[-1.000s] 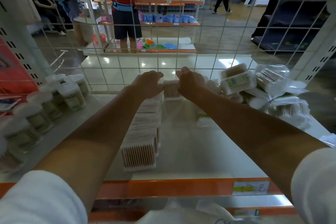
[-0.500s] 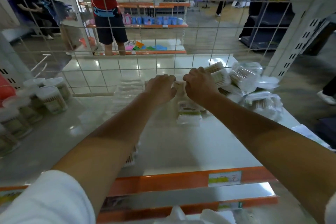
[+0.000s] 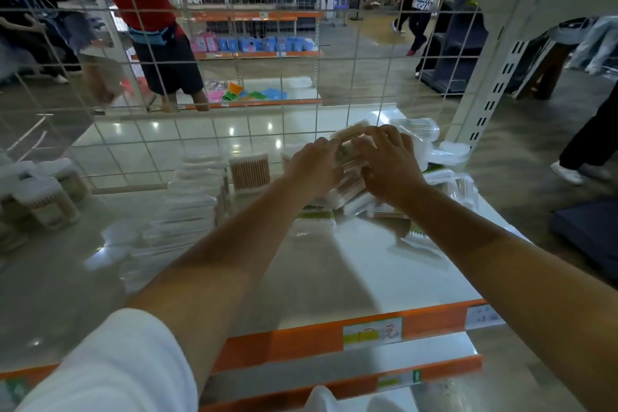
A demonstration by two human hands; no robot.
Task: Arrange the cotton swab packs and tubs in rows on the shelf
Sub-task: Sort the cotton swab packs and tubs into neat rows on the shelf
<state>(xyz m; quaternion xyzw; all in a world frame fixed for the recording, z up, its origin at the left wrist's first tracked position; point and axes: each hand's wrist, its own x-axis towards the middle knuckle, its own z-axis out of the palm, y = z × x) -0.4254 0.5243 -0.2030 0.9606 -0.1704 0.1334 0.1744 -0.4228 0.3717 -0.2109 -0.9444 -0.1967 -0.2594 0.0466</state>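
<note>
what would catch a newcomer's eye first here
Both hands, left and right, meet on a swab pack atop the loose pile at the shelf's back right. A neat row of packs runs down the middle, and tubs stand at far left.

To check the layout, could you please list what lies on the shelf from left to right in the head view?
Round tubs → row of flat packs → upright pack → left hand → right hand → loose packs.

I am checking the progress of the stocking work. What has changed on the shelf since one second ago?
Both hands moved right, from the standing pack at the back to the loose pile: left hand and right hand now grasp a pack there. Row of packs and tubs stayed.
</note>
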